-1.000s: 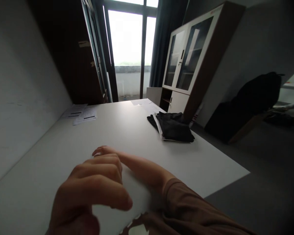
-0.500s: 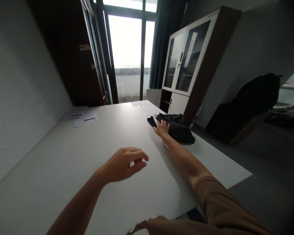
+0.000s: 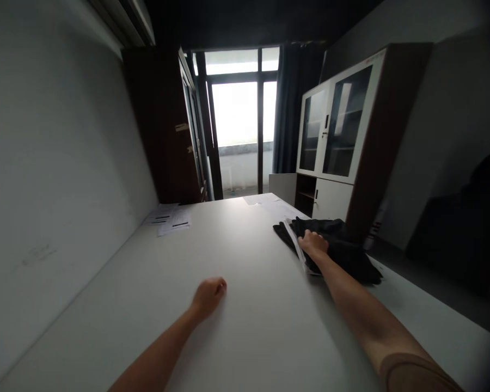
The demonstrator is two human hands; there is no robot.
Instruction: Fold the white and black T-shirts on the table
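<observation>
My right hand (image 3: 313, 243) lies on a pile of folded black clothes (image 3: 345, 251) at the table's right side. Its fingers are curled and closed on the top black garment. A white strip (image 3: 296, 245) shows along the pile's left edge, beside my fingertips. What lies under the top layer is hidden. My left hand (image 3: 210, 295) rests at the middle of the white table (image 3: 253, 326), its fingers curled in with nothing seen in them. It is well apart from the clothes.
Printed papers (image 3: 173, 218) lie at the far left against the wall, and more pale sheets (image 3: 269, 204) at the table's far end. A cabinet with glass doors (image 3: 335, 130) stands beyond the right edge. A dark wardrobe (image 3: 163, 125) is at the back left.
The view has tilted up and turned left. My right hand's fingers, spread before, have curled in on the clothes. My left hand has closed from a loose, half-open shape.
</observation>
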